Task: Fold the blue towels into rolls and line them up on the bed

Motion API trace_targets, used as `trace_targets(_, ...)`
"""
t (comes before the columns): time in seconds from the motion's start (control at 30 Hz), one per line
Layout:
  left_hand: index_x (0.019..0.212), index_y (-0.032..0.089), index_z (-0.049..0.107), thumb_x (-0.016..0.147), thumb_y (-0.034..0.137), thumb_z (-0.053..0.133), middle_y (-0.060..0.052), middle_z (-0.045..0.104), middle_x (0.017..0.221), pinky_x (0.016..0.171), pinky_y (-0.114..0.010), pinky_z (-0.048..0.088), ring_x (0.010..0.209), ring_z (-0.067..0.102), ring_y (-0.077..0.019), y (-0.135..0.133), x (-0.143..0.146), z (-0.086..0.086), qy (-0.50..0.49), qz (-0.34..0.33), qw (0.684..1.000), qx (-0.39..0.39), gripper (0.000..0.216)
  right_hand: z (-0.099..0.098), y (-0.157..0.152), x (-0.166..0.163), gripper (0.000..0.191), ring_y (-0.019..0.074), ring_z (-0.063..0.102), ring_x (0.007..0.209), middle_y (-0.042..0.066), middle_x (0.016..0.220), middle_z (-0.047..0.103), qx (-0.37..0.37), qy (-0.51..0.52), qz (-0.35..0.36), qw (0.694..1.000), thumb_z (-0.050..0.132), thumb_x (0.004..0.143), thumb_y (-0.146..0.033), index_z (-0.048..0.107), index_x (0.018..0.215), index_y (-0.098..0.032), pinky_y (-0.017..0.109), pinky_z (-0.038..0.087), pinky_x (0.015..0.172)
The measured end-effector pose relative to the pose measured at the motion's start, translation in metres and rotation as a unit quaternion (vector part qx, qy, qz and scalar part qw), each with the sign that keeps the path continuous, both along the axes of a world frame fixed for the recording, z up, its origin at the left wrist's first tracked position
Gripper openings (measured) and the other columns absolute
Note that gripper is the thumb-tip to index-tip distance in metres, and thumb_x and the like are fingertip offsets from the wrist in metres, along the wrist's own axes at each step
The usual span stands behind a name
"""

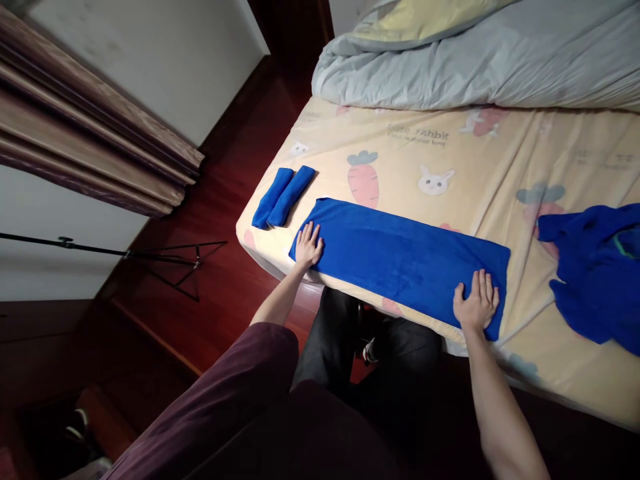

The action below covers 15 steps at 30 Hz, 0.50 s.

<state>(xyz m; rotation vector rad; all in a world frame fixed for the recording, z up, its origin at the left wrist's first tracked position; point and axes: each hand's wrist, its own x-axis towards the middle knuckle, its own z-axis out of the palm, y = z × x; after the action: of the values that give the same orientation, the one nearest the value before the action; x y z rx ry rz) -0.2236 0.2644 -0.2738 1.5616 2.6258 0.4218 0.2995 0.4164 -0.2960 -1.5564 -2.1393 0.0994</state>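
A long blue towel [400, 257], folded into a flat strip, lies along the near edge of the bed. My left hand [308, 244] rests flat on the strip's left end, fingers spread. On the right end lies my right hand [477, 301], also flat with its fingers stretched out. Neither hand grips anything. Two rolled blue towels [283, 195] lie side by side near the bed's left corner, a little beyond my left hand.
The bed sheet [500, 173] is pale yellow with carrot and rabbit prints. A heap of loose blue towels [595, 270] lies at the right. A grey duvet [475, 60] is bunched at the far end. A black stand [170, 257] and curtain [90, 140] are left, on the dark wood floor.
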Motion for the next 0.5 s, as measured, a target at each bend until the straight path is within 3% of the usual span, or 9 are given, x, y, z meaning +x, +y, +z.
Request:
trace_targets(0.17,0.166,0.015,0.033,0.107,0.045,0.028,-0.009,0.022,0.176,0.134,-0.05,0.012,0.164,0.016,-0.0243,-0.015,-0.042,0.001,-0.01,-0.017,0.999,-0.032,0.066,-0.003,0.0,0.0,0.063,0.0321,0.042,0.153,0.021,0.159,0.051,0.006,-0.001,0.002,1.0,0.045,0.098,-0.032,0.049,0.155,-0.007,0.057,0.028,0.126)
trace_targets(0.27,0.167,0.012,0.029,0.107,0.043,0.026,-0.011,0.018,0.176,0.135,-0.053,0.007,0.165,0.01,-0.0267,-0.012,-0.042,0.003,0.0,0.007,0.999,-0.037,0.068,-0.004,0.0,0.0,0.064,0.0325,0.042,0.153,0.021,0.159,0.051,0.008,0.0,0.002,1.0,0.046,0.096,-0.03,0.048,0.156,-0.007,0.058,0.028,0.126)
trace_targets(0.37,0.167,0.01,0.026,0.107,0.044,0.026,-0.014,0.013,0.177,0.134,-0.059,0.004,0.165,0.001,-0.0302,0.009,0.0,0.007,0.012,0.001,1.0,-0.015,0.07,-0.004,0.0,0.0,0.064,0.0327,0.043,0.152,0.021,0.159,0.052,0.006,0.001,0.0,1.0,0.047,0.095,-0.029,0.048,0.155,-0.007,0.057,0.029,0.125)
trace_targets(0.5,0.168,0.02,0.03,0.106,0.051,0.032,-0.01,0.013,0.177,0.133,-0.06,0.005,0.165,-0.002,-0.0301,0.058,0.115,0.008,-0.009,-0.21,0.978,-0.007,0.069,0.0,-0.001,-0.001,0.064,0.0325,0.044,0.151,0.021,0.158,0.053,0.005,-0.001,-0.002,1.0,0.046,0.094,-0.029,0.049,0.155,-0.007,0.057,0.029,0.125)
